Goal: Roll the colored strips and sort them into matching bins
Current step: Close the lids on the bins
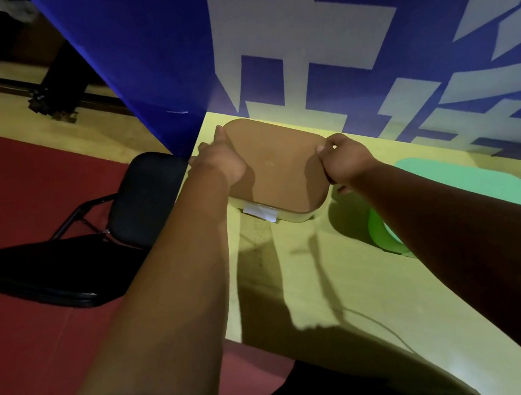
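Opening step: the left hand point(221, 160) and right hand point(344, 158) hold the brown lid point(278, 166) at twelve o'clock on the tabletop point(301, 280), fingers point(323, 148) curled over its side edges (no strips visible). The next move likely needs an even lift.

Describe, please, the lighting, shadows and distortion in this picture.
Head view: dim, with long arm shadows across the yellow-green table; head view: the wide lens slants the blue banner; head view: left hand and right hand, gripping the brown lid, look soft.

Head view, steeply down over table point(301, 277).
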